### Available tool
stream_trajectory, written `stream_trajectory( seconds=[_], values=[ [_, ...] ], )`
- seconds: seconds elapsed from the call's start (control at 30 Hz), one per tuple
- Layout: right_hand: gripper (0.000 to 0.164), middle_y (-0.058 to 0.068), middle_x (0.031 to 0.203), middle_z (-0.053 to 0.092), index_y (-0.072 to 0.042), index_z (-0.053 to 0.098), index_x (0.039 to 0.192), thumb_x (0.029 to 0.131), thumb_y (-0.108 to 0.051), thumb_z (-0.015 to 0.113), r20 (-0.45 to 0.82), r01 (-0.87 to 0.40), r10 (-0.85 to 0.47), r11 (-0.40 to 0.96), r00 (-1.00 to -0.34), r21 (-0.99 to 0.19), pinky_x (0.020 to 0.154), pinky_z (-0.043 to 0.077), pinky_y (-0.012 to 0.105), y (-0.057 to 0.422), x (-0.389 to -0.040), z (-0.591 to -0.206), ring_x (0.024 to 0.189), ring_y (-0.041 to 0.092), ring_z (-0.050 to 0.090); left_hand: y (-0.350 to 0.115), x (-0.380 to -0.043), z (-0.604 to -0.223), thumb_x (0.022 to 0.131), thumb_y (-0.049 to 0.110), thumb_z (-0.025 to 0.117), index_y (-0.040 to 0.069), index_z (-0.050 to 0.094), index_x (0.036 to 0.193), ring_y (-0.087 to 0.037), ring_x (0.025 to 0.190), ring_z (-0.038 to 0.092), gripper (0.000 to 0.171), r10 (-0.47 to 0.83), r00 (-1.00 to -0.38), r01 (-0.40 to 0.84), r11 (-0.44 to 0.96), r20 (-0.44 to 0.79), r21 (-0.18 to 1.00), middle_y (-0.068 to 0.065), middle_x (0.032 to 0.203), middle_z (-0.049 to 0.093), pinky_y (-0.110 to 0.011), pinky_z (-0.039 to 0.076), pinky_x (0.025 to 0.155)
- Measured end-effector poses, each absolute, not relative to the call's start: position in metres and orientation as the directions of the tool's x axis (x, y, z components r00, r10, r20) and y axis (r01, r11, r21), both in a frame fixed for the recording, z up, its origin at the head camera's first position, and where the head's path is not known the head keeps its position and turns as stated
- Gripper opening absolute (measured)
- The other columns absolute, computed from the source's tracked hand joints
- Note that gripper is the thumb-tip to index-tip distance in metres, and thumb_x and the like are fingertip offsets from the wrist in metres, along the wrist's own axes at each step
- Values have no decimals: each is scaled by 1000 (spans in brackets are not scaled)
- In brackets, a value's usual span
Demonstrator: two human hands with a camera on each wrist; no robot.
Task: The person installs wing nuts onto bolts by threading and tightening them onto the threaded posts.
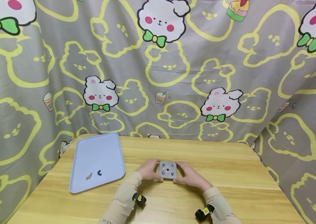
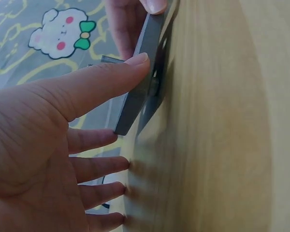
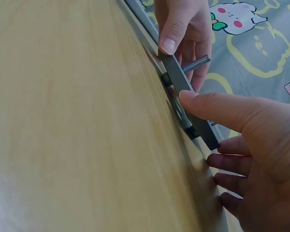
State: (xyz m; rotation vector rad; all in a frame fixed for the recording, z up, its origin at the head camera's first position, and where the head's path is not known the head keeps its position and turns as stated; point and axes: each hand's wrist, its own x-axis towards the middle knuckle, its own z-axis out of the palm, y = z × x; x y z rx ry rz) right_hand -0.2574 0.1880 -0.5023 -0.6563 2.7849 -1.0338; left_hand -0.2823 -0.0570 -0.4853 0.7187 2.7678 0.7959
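Note:
A square grey metal plate (image 1: 167, 175) with several holes is near the middle of the wooden table (image 1: 216, 161). Two screws stand up through it; the right wrist view shows the thread on one screw (image 3: 197, 64). Dark screw heads (image 3: 191, 132) poke out beneath, and a gap shows between plate and tabletop. My left hand (image 1: 148, 170) holds the plate's left edge between thumb and index finger. On the opposite edge, my right hand (image 1: 190, 176) pinches it the same way. The other fingers of both hands extend toward the tabletop.
To the left lies a light blue tray (image 1: 97, 149). In it are a small dark curved piece (image 1: 99, 172) and a little group of brass-coloured parts (image 1: 89, 176). A patterned curtain (image 1: 174, 77) hangs behind the table and on both sides.

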Motion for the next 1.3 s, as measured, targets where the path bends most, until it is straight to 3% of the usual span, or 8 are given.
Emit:
stream_trajectory(
  seconds=[0.23,0.43,0.67,0.9,1.3],
  values=[
    [90,26,150,39,2,35,147,79,-38,78,63,-364,-424,680,-903,-636,115,28,62,187,-257,-502,139,45,35,-72,-279,-468,77,32,81,-1,38,145,-40,134,46,87,501,-862,362,711,-74,603,-23,146,46,-54,36,113],
    [90,25,149,41,2,36,147,78,-37,80,67,-368,-427,679,-902,-635,115,28,62,187,-254,-506,139,45,36,-103,-269,-450,87,30,71,2,44,143,-41,129,50,68,447,-894,323,686,-27,652,-23,142,51,-57,39,109],
    [89,23,150,41,1,35,147,80,-39,78,77,-384,-432,689,-899,-614,115,29,60,187,-257,-509,139,43,36,-158,-259,-435,92,33,65,7,54,136,-37,120,58,52,353,-929,354,768,109,533,-15,136,59,-53,47,103],
    [90,25,150,40,1,35,147,79,-38,78,73,-380,-436,676,-897,-632,115,29,61,186,-256,-507,139,44,36,-217,-242,-433,93,31,64,4,56,134,-41,125,54,49,294,-934,357,804,204,475,-17,135,60,-57,43,105],
    [90,24,150,40,1,35,148,80,-40,78,67,-367,-422,689,-904,-625,116,29,60,185,-255,-505,140,43,36,-304,-230,-436,92,27,66,-7,52,131,-53,111,57,54,193,-977,211,836,90,506,-35,126,57,-61,49,89]
  ],
)
